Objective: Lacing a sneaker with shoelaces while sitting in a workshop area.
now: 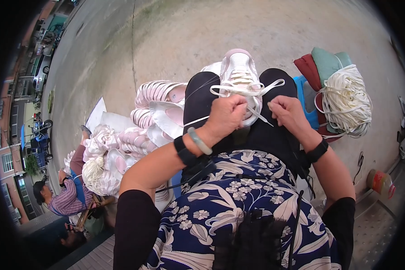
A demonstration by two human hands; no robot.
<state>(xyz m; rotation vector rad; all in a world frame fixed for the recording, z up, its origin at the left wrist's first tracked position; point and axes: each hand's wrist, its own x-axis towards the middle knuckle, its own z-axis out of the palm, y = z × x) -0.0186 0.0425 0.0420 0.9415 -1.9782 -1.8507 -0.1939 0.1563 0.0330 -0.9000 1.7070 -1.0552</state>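
A white and pale pink sneaker [239, 67] rests between my knees, toe pointing away from me. Its white shoelace [274, 84] forms a loose bow over the tongue, with a loop to each side and one end hanging down between my hands. My left hand [227, 114] is closed at the left of the shoe's collar; a length of lace runs out leftward from it. To the right of the collar, my right hand [287, 112] has its fingers curled and pinched together. Whatever lies between those fingertips is too small to make out.
Stacked white and pink shoes [159, 96] stand left of my knees. On the right, a thick bundle of white laces [346, 101] lies by green and red cloth [330, 65] on a blue stool [303, 99]. A plastic bottle [380, 183] sits lower right. Another person [69, 195] sits far left.
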